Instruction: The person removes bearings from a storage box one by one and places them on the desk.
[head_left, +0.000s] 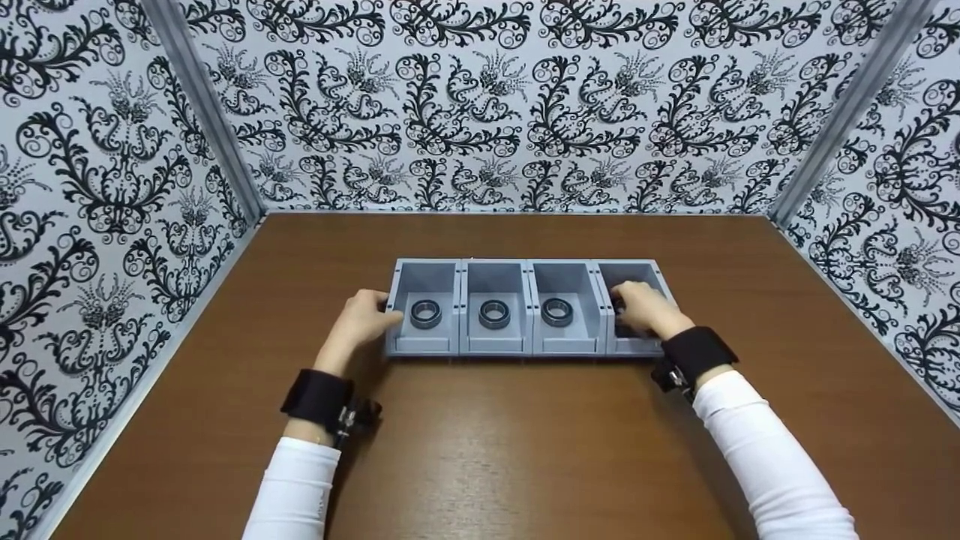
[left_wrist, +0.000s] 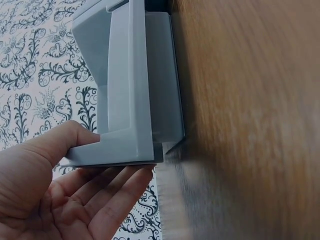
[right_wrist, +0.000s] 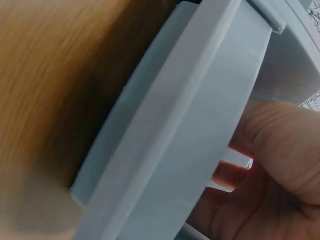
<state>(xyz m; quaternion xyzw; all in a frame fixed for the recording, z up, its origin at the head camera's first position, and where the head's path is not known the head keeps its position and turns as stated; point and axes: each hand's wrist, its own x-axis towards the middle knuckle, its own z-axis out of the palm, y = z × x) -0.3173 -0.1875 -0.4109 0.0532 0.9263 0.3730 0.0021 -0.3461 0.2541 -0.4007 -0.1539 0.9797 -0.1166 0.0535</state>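
Right hand [head_left: 643,306] partly blocks the view into the rightmost bin [head_left: 630,346].

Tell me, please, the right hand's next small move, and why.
Probably lift the right hand straight up: it reaches down inside the rightmost bin, whose walls could block a sideways move, while the left hand pinches the leftmost bin by its outer wall. Whether the right hand holds anything is unclear.
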